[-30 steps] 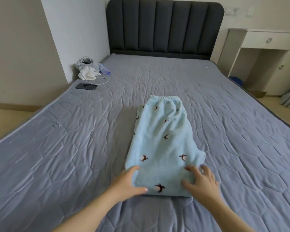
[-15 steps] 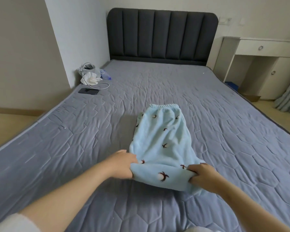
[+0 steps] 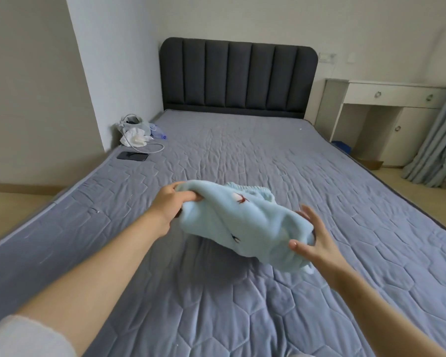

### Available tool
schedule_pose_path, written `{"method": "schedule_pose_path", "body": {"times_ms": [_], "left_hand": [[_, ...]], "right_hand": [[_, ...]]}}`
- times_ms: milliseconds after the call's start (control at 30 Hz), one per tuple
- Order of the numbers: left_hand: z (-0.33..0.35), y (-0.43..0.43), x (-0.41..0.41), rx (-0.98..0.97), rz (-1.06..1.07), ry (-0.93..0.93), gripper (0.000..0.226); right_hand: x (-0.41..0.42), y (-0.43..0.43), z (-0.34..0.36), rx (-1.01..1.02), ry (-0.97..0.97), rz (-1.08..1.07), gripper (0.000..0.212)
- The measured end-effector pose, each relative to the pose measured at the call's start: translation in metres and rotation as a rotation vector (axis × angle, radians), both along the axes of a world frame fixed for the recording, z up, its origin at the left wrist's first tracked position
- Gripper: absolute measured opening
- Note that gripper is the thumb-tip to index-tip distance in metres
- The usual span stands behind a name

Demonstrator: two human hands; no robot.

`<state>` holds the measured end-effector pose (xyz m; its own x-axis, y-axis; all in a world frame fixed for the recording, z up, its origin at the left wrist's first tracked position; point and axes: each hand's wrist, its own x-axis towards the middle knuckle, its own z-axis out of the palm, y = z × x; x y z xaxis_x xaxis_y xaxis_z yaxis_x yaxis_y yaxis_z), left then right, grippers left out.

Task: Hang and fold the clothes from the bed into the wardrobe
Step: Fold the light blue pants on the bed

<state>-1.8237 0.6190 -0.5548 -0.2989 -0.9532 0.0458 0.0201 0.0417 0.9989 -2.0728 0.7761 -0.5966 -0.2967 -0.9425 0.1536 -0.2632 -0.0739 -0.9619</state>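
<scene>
Shows a pale bag point(image 3: 130, 124) at the far left edge of the bed point(image 3: 242, 155), against the wall, something dark inside that cannot be made out and a grey cable point(image 3: 155, 148) looping out; crumpled white cloth point(image 3: 135, 139) just in front, a dark phone point(image 3: 132, 156) flat on the cover nearby. Shows a blue bin point(image 3: 341, 146) in the knee space under the white bench point(image 3: 397, 95), contents hidden. Holds folded light-blue pants point(image 3: 242, 225) with small dark bird prints up off the bed, above its middle, a shadow on the cover beneath. Carries the bundle's long axis crosswise, higher at the left and sloping down to the right, elastic waistband point(image 3: 252, 188) on the far side, toward the headboard point(image 3: 237, 76). Grips the left end with the left hand point(image 3: 169, 206), fingers point(image 3: 191, 195) curled tight and bunching the fabric. Clamps the right end with the right hand point(image 3: 319, 243), thumb on the near face, fingers straight and spread behind the cloth. Underneath, a grey-blue quilted cover, stitched in hexagons and creased. Around it, plain pale walls, a light floor at both sides, and blue-grey curtains point(image 3: 438, 140) at the right edge.
</scene>
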Motion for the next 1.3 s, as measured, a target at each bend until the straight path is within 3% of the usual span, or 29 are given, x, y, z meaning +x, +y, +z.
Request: {"method": "schedule_pose_path", "body": {"times_ms": [67,167,233,300,400,467,567,800,867,933,1067,1133,1200,1300], "left_hand": [[0.008,-0.004,-0.003,0.038,0.081,0.092,0.016],[0.019,-0.006,-0.001,0.074,0.076,0.179,0.013],[0.028,-0.004,0.000,0.072,0.012,0.181,0.010],[0.036,-0.002,0.004,0.045,-0.067,0.177,0.010],[0.043,0.004,0.017,0.007,-0.202,0.277,0.010],[0.036,0.008,0.029,0.032,-0.363,0.344,0.044],[0.005,0.013,0.039,0.078,-0.577,0.211,0.080],[-0.041,0.015,0.033,0.042,-0.750,-0.236,0.121],[-0.049,0.015,0.027,-0.039,-0.764,-0.404,0.112],[-0.055,0.015,0.014,-0.109,-0.609,-0.483,0.099],[-0.056,0.009,-0.001,0.031,-0.197,-0.222,0.033],[-0.056,0.006,0.006,0.149,-0.269,-0.125,0.020],[-0.052,0.008,0.015,0.240,-0.430,-0.031,0.022],[-0.053,0.003,0.014,0.262,-0.471,-0.036,0.027]], "right_hand": [[0.001,0.001,-0.005,-0.045,-0.014,-0.003,0.136],[0.005,-0.007,-0.011,-0.102,0.118,-0.024,0.091],[0.009,-0.018,-0.007,-0.138,0.141,-0.095,0.073],[0.009,-0.026,0.004,-0.148,0.033,-0.151,0.063],[0.006,-0.028,0.021,-0.084,-0.079,-0.027,0.061],[0.006,-0.027,0.023,-0.026,-0.139,0.005,0.068],[0.005,-0.030,0.014,0.019,-0.235,-0.039,0.064],[-0.004,-0.033,-0.013,0.137,-0.419,-0.204,0.043],[-0.008,-0.037,-0.012,0.152,-0.452,-0.257,0.027],[-0.009,-0.042,-0.009,0.167,-0.468,-0.281,0.023],[-0.011,-0.043,0.000,0.266,-0.460,-0.155,0.048],[-0.017,-0.036,0.004,0.371,-0.501,0.032,0.060],[-0.024,-0.032,0.003,0.431,-0.528,0.180,0.066],[-0.025,-0.037,0.001,0.481,-0.515,0.141,0.059]]}}
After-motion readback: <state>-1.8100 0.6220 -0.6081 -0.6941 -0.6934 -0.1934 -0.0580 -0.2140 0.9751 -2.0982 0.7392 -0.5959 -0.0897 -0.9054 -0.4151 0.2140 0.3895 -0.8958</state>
